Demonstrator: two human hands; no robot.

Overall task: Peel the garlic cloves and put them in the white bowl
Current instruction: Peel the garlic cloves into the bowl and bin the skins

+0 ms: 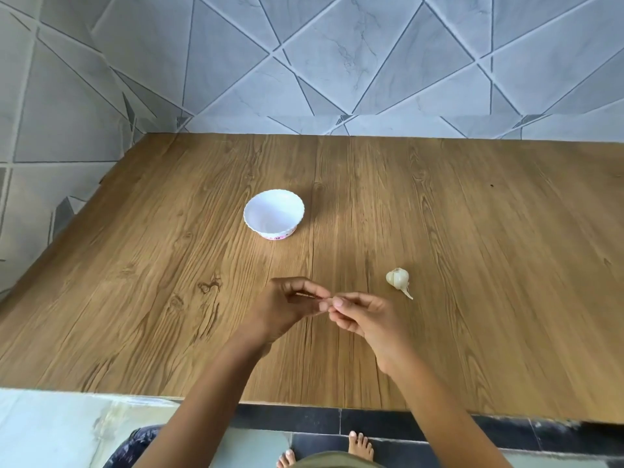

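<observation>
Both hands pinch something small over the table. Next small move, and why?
Probably peel the skin off the small piece pinched between left hand and right hand; it is mostly hidden, so how peeled it is I cannot tell. The white bowl looks empty and the garlic bulb lies apart on the wooden table, untouched.

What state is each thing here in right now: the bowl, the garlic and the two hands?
White scalloped plastic bowl: upright on the wooden table, empty.
Whitish garlic bulb: lying on the table, skin on, untouched, right of the hands.
Left hand: fingers curled, pinching a small piece that is mostly hidden.
Right hand: pinching the same piece from the other side.
</observation>
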